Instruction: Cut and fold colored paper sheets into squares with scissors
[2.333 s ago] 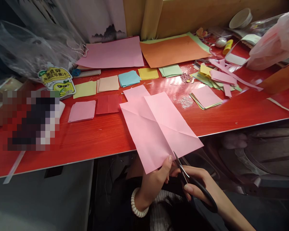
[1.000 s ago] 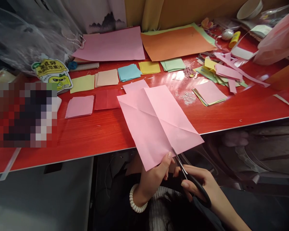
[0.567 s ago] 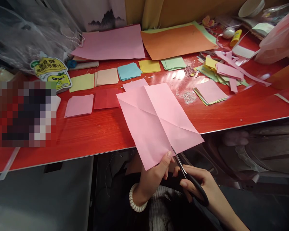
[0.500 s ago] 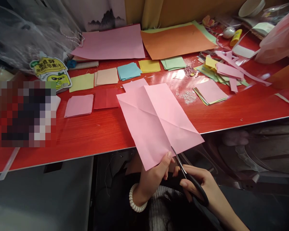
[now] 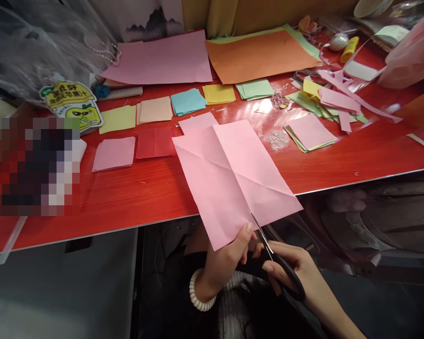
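Note:
A creased pink sheet of paper (image 5: pixel 215 179) hangs over the front edge of the red table. My left hand (image 5: pixel 231 249) pinches its lower edge, thumb on top. In my right hand (image 5: pixel 289 263) are black-handled scissors (image 5: pixel 286 270), their blades at a cut in the sheet's lower edge, along the middle crease. The cut lies just right of my left thumb. Part of the lower blade is hidden under the paper. Beyond the sheet's far edge shows another pink piece (image 5: pixel 199 123), partly covered.
On the red table (image 5: pixel 127 197) lie stacks of small coloured squares, among them a pink stack (image 5: pixel 113 154) and a blue stack (image 5: pixel 188 101). Large pink (image 5: pixel 159 59) and orange sheets (image 5: pixel 261 54) lie behind. Paper scraps (image 5: pixel 334 99) and a pink-topped stack (image 5: pixel 311 132) are right.
The view has shifted slightly, so the table things appear a little displaced. My hands, the scissors and the pink sheet keep nearly the same pose; the cut looks about the same.

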A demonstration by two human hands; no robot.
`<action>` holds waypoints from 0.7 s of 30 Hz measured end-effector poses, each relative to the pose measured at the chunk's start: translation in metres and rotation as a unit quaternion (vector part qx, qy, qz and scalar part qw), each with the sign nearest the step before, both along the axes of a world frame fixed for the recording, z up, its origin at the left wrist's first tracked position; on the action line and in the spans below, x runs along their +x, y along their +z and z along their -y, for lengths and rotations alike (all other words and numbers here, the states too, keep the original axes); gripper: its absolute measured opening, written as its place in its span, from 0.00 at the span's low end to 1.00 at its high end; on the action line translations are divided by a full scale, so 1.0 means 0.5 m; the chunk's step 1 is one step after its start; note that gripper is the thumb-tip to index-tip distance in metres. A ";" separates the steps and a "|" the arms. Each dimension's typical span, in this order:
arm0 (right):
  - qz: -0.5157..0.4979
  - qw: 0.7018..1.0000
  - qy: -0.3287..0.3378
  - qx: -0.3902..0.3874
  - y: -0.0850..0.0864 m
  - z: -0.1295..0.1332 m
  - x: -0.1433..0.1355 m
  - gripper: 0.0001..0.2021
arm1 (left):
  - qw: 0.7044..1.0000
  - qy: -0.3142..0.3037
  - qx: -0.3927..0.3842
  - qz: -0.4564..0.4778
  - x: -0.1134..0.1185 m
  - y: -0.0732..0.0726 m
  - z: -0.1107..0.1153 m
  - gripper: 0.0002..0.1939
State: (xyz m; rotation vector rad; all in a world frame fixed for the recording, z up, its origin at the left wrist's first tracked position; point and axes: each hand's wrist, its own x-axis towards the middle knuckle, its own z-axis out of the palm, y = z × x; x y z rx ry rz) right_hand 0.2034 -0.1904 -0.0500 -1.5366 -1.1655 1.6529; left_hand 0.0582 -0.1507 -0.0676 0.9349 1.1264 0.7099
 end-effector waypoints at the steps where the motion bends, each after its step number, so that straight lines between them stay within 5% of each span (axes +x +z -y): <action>1: -0.002 1.000 -0.002 0.001 0.001 0.000 -0.001 0.16 | 1.000 -0.001 -0.001 0.001 0.000 0.001 0.001 0.20; 21: 0.012 1.000 0.013 0.015 0.001 0.004 -0.001 0.17 | 0.999 -0.018 -0.023 0.038 0.001 0.006 0.009 0.20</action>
